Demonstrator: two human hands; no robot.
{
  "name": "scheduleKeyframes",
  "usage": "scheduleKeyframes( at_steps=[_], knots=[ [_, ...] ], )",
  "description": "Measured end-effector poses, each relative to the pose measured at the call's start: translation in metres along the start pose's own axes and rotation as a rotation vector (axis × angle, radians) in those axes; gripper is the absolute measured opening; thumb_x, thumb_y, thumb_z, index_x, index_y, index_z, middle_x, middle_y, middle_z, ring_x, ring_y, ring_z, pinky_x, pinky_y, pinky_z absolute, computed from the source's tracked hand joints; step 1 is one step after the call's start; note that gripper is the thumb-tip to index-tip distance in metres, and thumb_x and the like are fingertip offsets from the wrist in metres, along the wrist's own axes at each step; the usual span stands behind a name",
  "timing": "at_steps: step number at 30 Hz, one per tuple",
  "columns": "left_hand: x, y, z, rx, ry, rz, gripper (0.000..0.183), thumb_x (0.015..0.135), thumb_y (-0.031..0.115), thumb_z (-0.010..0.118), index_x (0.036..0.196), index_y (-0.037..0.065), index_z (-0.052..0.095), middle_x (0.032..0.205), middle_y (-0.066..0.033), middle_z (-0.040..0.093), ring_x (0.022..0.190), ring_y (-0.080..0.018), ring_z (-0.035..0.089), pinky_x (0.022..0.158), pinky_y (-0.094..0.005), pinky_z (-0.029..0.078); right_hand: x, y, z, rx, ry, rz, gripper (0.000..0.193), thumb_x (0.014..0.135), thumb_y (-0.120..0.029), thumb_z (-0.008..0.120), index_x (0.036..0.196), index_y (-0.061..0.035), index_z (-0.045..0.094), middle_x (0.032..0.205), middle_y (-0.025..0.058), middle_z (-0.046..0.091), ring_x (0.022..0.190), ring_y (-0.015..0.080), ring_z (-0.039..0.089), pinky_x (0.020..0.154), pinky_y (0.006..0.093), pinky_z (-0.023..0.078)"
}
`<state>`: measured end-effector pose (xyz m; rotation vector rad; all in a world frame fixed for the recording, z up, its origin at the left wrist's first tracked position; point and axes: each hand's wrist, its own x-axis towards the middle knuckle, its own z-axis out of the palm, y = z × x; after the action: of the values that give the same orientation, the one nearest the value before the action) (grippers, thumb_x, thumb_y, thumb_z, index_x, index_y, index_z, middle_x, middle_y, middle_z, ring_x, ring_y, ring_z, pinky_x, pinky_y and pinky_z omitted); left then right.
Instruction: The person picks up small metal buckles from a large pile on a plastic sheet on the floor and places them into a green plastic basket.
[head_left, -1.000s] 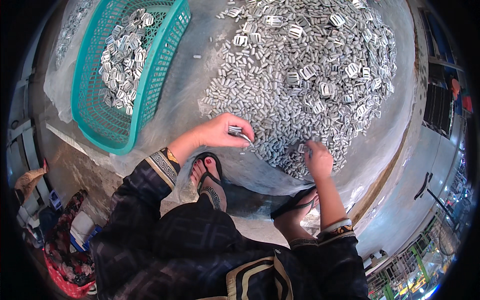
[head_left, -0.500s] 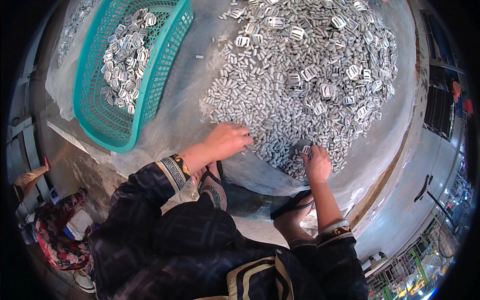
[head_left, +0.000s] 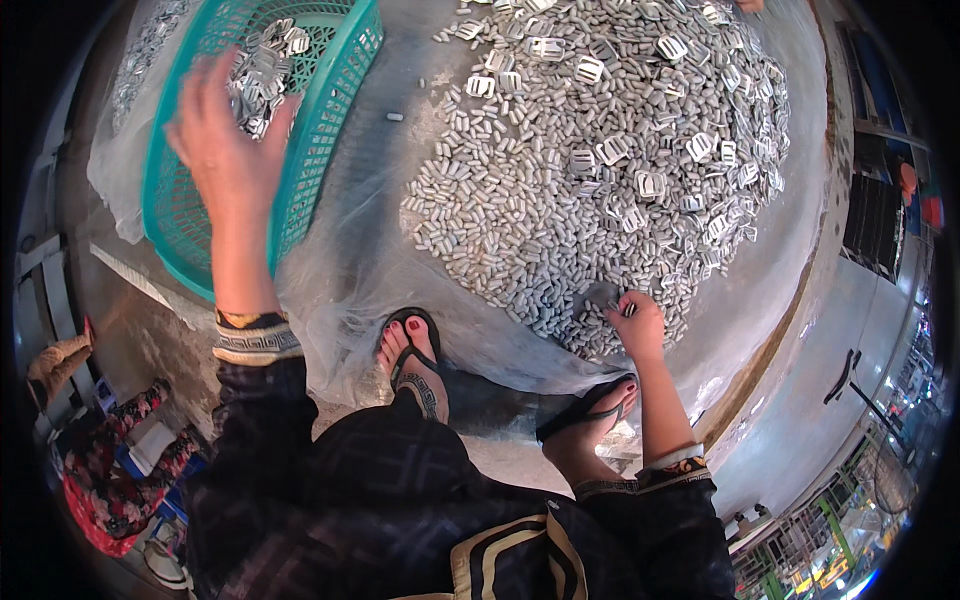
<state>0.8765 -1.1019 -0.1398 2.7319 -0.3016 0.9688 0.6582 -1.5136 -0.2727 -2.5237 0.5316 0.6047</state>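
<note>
My left hand [head_left: 232, 160] hovers over a long teal plastic basket [head_left: 333, 110], its fingers spread and slightly blurred, with nothing seen in them. Metal slide buckles [head_left: 262, 75] lie in a heap inside that basket, partly hidden by the hand. At the near edge of a wide pile of small grey pellets [head_left: 500, 170], my right hand [head_left: 643, 328] pinches a small metal buckle [head_left: 628, 310] between thumb and fingers, seen edge-on. More slide buckles [head_left: 650, 185] are scattered through the pile, thickest on its right side.
Clear plastic sheeting [head_left: 345, 270] lies under the pile and the basket. A single pellet [head_left: 395, 117] rests between them. My sandalled feet [head_left: 408, 340] are below the near edge. Another person in floral clothing [head_left: 100, 490] is at lower left. A fingertip [head_left: 750, 5] shows at the far edge.
My left hand has swung from the pile's near left edge up and left over the basket, and its fingers have spread. The right hand stays near the pile's edge, slightly turned.
</note>
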Motion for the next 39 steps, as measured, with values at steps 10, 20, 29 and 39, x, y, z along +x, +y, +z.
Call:
scheduleKeyframes(
  at_steps=[10,20,29,39],
  knots=[
    [-0.100,0.137,0.014,-1.908,-1.114,-1.796,0.054,0.092,0.054,0.042,0.113,0.007,0.058,0.095,-0.0053,0.062,0.087,-0.0167,0.059,0.077,-0.0339,0.047,-0.022,-0.195,-0.011,0.319,0.273,-0.791,0.054,0.065,-0.006,0.069,0.115,-0.0061,0.049,0.103,0.0142,0.051,0.096,0.0320,0.051,0.081,0.0403,0.042],
    [-0.004,-0.018,0.008,-1.391,-0.005,-0.986,0.037,0.090,0.025,0.056,0.116,0.000,0.052,0.107,-0.0136,0.059,0.102,-0.0248,0.057,0.088,-0.0359,0.047,0.004,-0.154,0.042,-0.110,0.124,-0.796,0.040,0.072,-0.023,0.067,0.110,-0.0170,0.056,0.117,0.0083,0.049,0.115,0.0297,0.042,0.100,0.0505,0.029],
    [-0.063,0.045,0.038,-0.493,-0.400,0.031,0.029,0.077,0.015,0.069,0.103,0.004,0.061,0.115,-0.0153,0.054,0.107,-0.0317,0.052,0.093,-0.0387,0.041,-0.021,0.008,0.021,-0.355,0.218,-0.523,0.042,0.069,-0.029,0.068,0.106,-0.0121,0.057,0.115,0.0108,0.051,0.114,0.0303,0.044,0.098,0.0508,0.031],
    [-0.139,0.144,0.077,-0.366,-1.127,0.124,0.063,0.081,0.040,0.061,0.128,0.003,0.041,0.104,-0.0134,0.046,0.095,-0.0314,0.049,0.075,-0.0404,0.050,0.028,0.032,-0.013,0.244,0.998,0.237,0.029,0.088,-0.020,0.054,0.109,-0.0005,0.054,0.104,0.0170,0.052,0.094,0.0326,0.049,0.083,0.0410,0.039]
  ],
)
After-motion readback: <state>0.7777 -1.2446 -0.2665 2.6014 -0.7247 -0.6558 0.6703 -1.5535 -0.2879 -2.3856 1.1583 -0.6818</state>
